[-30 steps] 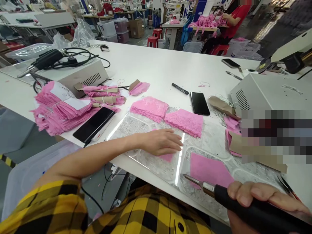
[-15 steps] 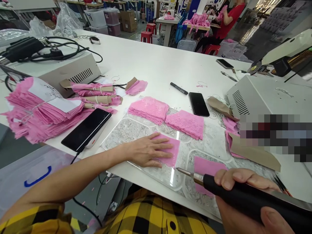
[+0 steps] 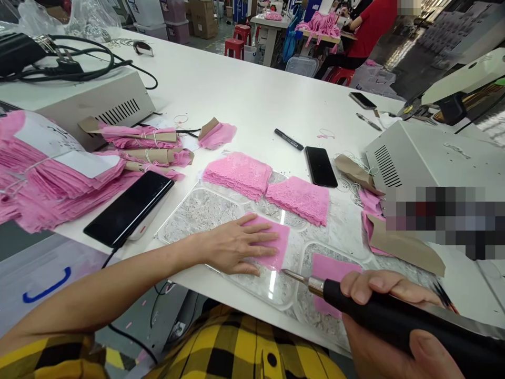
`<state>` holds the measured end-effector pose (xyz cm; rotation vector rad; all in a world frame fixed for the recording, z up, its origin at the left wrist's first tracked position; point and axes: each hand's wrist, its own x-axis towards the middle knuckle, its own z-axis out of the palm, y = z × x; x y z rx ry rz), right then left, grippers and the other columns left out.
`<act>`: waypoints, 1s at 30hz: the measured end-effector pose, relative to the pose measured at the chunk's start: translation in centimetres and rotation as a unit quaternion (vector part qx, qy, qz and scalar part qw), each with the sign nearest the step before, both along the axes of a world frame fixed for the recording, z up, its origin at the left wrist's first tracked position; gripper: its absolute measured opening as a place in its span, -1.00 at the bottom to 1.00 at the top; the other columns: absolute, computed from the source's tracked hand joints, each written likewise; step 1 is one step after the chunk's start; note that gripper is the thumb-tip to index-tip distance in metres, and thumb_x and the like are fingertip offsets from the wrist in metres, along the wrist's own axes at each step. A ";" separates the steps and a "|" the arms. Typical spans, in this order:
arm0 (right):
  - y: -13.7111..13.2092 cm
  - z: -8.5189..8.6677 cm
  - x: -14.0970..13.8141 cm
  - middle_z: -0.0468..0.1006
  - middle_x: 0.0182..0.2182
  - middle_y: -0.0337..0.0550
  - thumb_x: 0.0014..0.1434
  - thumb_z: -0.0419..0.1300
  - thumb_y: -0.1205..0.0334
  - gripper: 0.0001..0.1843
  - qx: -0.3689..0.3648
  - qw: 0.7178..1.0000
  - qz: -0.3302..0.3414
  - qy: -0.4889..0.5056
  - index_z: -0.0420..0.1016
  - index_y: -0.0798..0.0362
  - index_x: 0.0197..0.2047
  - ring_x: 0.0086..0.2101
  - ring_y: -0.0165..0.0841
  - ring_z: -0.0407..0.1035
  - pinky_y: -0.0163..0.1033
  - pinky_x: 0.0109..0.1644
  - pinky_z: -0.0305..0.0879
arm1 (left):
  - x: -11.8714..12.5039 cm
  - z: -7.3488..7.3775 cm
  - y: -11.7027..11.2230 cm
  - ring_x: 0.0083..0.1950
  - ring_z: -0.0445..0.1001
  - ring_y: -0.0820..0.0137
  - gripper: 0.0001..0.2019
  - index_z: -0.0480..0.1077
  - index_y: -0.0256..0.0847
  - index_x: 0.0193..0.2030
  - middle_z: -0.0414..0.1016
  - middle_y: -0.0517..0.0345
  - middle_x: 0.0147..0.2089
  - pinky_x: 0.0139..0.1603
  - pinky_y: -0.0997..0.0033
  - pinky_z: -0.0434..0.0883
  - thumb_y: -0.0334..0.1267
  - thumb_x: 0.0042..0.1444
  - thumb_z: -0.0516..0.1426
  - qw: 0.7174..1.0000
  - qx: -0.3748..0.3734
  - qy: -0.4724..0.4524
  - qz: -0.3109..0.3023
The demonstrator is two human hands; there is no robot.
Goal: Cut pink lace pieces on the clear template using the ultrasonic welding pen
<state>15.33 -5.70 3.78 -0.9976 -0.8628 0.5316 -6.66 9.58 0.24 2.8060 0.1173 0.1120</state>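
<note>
My left hand (image 3: 232, 245) lies flat with fingers spread, pressing a small pink fabric piece (image 3: 281, 242) onto a transparent divided tray (image 3: 197, 210). In my right hand (image 3: 366, 342) is a thick black-handled tool with a pointed metal tip (image 3: 347, 300), resembling a soldering iron. Its tip rests at or just beside the piece's near right corner; contact is not certain. Partly behind the tool, another pink piece (image 3: 329, 267) lies over the right compartment. Two stacks of pink lace pieces, a left stack (image 3: 239, 173) and a right stack (image 3: 300, 200), sit along the tray's far side.
On the left are a phone (image 3: 128, 208), tied pink fabric bundles (image 3: 79, 173) and a grey vented box (image 3: 114, 105). A marker (image 3: 289, 139) and another phone (image 3: 320, 166) lie beyond the stacks. At right stands a second vented box (image 3: 430, 158). A person in red (image 3: 371, 31) sits far off.
The view has shifted slightly, so the things at left appear further left. My left hand stays on the pink piece, and the tool tip stays by its corner.
</note>
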 end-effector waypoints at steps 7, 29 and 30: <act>0.2 0.4 -0.2 0.41 -0.44 -0.23 -0.03 0.17 0.14 -0.79 0.007 1.000 0.022 0.002 0.44 0.03 -0.30 -0.56 -0.37 0.31 -0.12 -0.47 0.33 | 0.0 0.0 -0.1 0.51 -0.12 0.18 -0.43 0.17 -0.10 0.37 0.00 0.06 0.47 0.49 -0.01 -0.31 0.11 0.33 -0.01 1.000 -0.004 0.022 0.005; 0.6 -0.1 -0.2 0.35 -0.38 -0.21 0.00 0.11 0.09 -0.80 0.007 1.000 -0.028 -0.007 0.39 0.01 -0.33 -0.47 -0.34 0.25 -0.06 -0.34 0.31 | -2.3 3.1 0.3 0.48 0.01 0.14 -0.57 0.25 -0.18 0.31 0.09 -0.04 0.44 0.46 -0.09 -0.07 -0.14 0.36 0.00 0.996 0.012 -0.059 0.069; 0.7 -0.2 -0.3 0.35 -0.37 -0.21 0.01 0.11 0.08 -0.80 0.007 1.000 -0.025 -0.002 0.39 0.01 -0.32 -0.46 -0.34 0.25 -0.04 -0.31 0.31 | -3.2 3.2 0.4 0.48 0.02 0.18 -0.61 0.27 -0.19 0.28 0.12 -0.03 0.43 0.46 -0.06 -0.02 -0.25 0.36 -0.02 0.994 0.011 -0.065 0.089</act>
